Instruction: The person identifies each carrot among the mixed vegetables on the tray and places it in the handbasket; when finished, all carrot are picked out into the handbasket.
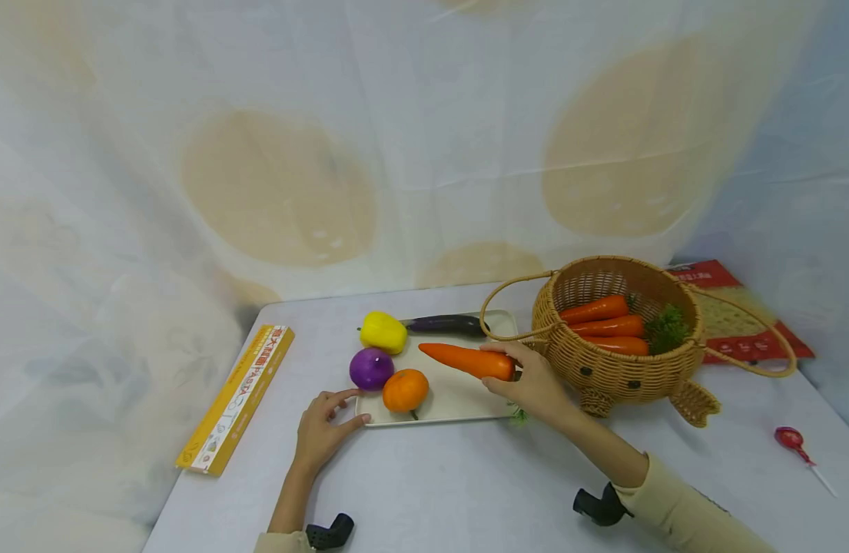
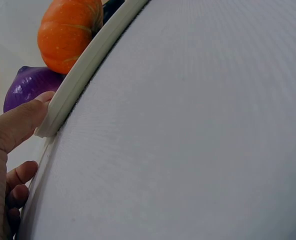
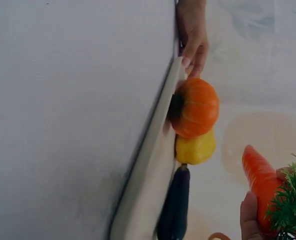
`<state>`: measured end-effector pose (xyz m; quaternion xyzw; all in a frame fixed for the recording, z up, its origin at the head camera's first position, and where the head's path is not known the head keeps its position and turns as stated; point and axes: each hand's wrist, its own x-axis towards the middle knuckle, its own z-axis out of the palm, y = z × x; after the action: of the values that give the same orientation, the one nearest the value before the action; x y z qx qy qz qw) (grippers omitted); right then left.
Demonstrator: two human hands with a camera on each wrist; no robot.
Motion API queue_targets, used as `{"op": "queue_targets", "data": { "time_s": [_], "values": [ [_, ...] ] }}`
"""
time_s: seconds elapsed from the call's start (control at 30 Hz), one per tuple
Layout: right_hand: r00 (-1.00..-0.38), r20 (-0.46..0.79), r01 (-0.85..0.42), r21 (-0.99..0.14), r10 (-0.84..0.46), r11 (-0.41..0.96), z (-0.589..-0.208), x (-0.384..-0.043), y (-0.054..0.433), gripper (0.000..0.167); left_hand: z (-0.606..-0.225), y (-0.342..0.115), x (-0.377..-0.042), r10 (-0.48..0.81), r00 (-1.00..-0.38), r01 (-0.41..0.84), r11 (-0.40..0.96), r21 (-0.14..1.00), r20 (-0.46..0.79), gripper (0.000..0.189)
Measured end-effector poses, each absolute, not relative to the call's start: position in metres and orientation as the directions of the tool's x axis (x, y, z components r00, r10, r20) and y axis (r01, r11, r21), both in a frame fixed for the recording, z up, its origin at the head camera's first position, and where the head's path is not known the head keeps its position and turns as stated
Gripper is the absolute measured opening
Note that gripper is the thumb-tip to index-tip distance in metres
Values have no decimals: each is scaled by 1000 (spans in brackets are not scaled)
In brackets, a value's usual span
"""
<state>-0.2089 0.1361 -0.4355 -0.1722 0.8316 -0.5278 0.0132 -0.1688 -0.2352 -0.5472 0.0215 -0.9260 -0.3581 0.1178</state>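
Note:
My right hand (image 1: pixel 538 390) holds an orange carrot (image 1: pixel 465 360) by its thick end above the tray (image 1: pixel 459 403), tip pointing left. Its leafy green top (image 3: pixel 293 200) shows in the right wrist view. Thumb and fingers of my left hand (image 1: pixel 318 427) grip the tray's near left corner; the thumb (image 2: pixel 23 120) lies against the rim in the left wrist view. On the tray sit a small orange pumpkin (image 1: pixel 406 390), a purple onion (image 1: pixel 371 369), a yellow bell pepper (image 1: pixel 384 332) and a dark eggplant (image 1: pixel 448 325).
Right of the tray stands a wicker basket (image 1: pixel 611 378) with looped handles and several carrots (image 1: pixel 607 327) inside. Behind it lies a red package (image 1: pixel 742 349). A pasta box (image 1: pixel 237 403) is at the left, a red lollipop (image 1: pixel 789 438) at the far right.

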Motion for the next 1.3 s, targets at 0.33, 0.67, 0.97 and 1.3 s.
{"op": "queue_targets", "data": {
  "time_s": [0.33,0.67,0.97,1.3],
  "values": [
    [-865,100,-282,-907,-493,312,-389,-218,173,46,-548,-236,-169,-110,-972,57,745,665,207,46],
    [-843,36,-252,-908,-536,334,-356,-237,213,49,-547,-237,-168,-118,-978,23,758,651,173,46],
    [-809,7,-257,-903,-588,343,-323,-260,256,45,-549,-237,-168,-114,-977,33,753,657,180,46],
    [-755,-71,-286,-859,-652,425,-295,-294,284,46,-550,-243,-164,-161,-972,-13,760,650,168,48]
  ]
}}
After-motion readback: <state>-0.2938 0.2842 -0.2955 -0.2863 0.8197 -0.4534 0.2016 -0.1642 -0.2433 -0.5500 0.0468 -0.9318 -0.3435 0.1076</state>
